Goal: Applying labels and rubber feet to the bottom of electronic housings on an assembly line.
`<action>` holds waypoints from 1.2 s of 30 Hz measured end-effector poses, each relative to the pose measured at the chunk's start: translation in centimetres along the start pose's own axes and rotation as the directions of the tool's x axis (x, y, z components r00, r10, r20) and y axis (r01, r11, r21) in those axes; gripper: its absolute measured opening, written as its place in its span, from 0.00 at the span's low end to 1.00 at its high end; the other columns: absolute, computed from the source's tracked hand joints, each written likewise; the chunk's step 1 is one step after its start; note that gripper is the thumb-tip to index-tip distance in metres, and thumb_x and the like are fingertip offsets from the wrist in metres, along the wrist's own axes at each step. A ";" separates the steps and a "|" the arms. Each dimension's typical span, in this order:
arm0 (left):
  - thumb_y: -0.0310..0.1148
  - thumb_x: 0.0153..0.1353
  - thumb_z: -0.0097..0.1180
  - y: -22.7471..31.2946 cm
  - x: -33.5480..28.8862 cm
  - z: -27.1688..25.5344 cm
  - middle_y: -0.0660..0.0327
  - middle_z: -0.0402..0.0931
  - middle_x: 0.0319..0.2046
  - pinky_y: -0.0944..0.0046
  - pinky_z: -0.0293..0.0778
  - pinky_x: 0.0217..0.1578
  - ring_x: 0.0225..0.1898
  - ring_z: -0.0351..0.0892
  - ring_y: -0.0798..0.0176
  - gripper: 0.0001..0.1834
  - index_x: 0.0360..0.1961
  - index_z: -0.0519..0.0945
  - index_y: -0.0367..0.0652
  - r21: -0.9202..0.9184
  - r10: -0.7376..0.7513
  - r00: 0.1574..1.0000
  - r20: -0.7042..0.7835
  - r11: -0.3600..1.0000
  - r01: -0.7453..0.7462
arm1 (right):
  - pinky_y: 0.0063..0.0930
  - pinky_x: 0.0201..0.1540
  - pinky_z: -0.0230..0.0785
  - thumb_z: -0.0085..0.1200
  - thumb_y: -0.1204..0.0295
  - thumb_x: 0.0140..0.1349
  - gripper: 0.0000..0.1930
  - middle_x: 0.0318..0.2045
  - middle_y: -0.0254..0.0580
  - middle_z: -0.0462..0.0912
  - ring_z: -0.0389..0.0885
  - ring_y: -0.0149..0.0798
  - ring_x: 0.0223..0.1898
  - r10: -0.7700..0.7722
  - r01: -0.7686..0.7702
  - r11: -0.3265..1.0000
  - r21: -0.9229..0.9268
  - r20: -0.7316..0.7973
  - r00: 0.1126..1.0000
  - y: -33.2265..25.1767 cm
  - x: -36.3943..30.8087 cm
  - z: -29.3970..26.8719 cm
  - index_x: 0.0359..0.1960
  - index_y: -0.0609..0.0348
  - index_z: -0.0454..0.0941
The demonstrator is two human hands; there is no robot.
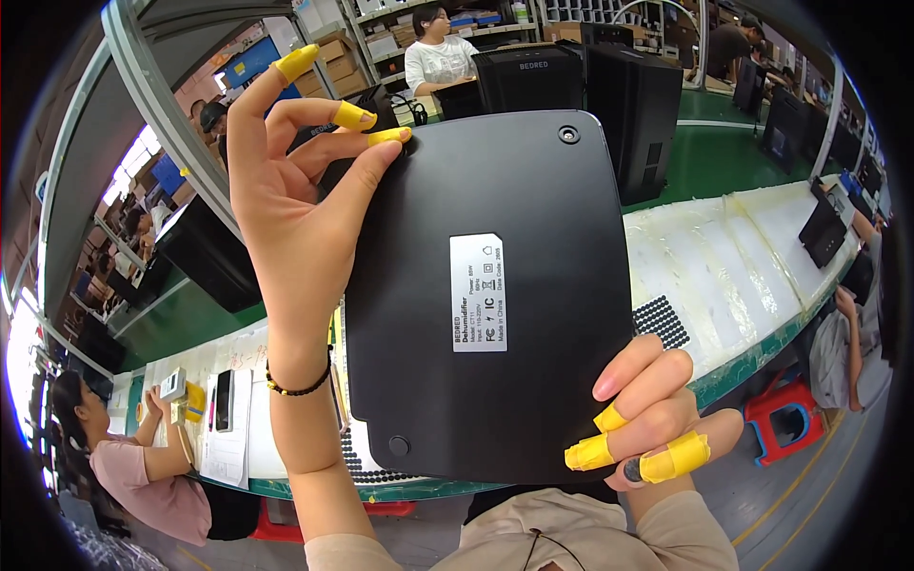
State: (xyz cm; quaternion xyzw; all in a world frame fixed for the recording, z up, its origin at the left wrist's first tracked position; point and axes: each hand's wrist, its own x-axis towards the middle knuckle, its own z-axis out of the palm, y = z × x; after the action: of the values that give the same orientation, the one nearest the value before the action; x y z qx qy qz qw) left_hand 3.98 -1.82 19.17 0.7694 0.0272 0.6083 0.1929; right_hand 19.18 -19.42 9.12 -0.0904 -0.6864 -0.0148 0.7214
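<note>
A black appliance base panel (543,400) with rounded corners faces me, a silver printed label (479,293) at its middle. My left hand (305,190) pinches thumb and index together over the panel's upper left corner, beside a dark spot mostly hidden by the fingertips. Its other fingers are raised. At the lower right corner, my right hand (657,419) is curled closed, with a small dark round pad (632,469) between its fingers. Yellow tape wraps several fingertips. A black round foot (399,445) sits at the lower left corner; the upper right shows a recessed screw hole (568,135).
A sheet of black round pads (662,322) lies on the white-covered bench (733,233) at right. Tall black appliances (633,119) stand beyond. At left, a person in pink (152,466) sits near a phone (225,400) and papers. A red stool (785,419) stands right.
</note>
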 end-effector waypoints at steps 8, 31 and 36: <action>0.12 0.55 0.53 0.9 -1.0 -0.7 0.49 0.69 0.50 0.60 0.75 0.53 0.50 0.78 0.58 0.46 0.70 0.43 0.44 0.038 0.106 0.981 0.161 0.993 -0.114 | 0.38 0.39 0.76 0.66 0.77 0.39 0.10 0.26 0.36 0.78 0.72 0.40 0.33 -0.031 0.031 0.999 -0.009 0.079 0.996 -0.2 -0.3 -0.7 0.20 0.57 0.74; 0.26 0.60 0.50 0.5 -1.3 1.2 0.52 0.72 0.47 0.70 0.70 0.50 0.47 0.75 0.65 0.23 0.57 0.66 0.34 -0.521 -0.452 0.867 0.210 0.699 0.490 | 0.27 0.50 0.63 0.58 0.77 0.56 0.05 0.39 0.39 0.76 0.72 0.36 0.44 0.179 -0.013 0.619 -0.786 0.125 0.976 5.0 9.9 -4.8 0.31 0.62 0.74; 0.26 0.60 0.50 0.4 -1.4 1.3 0.53 0.72 0.48 0.70 0.69 0.51 0.48 0.75 0.66 0.22 0.56 0.67 0.34 -0.555 -0.450 0.865 0.222 0.671 0.492 | 0.27 0.48 0.63 0.58 0.76 0.56 0.05 0.33 0.37 0.78 0.73 0.37 0.41 0.232 0.082 0.464 -0.882 0.210 0.950 4.3 11.2 -4.9 0.31 0.63 0.76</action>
State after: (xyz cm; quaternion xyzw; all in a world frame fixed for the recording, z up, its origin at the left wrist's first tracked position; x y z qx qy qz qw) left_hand 4.80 -2.92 17.80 0.6558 0.0263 0.4890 0.5746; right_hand 25.25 -14.77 19.54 -0.4811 -0.6757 -0.3208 0.4571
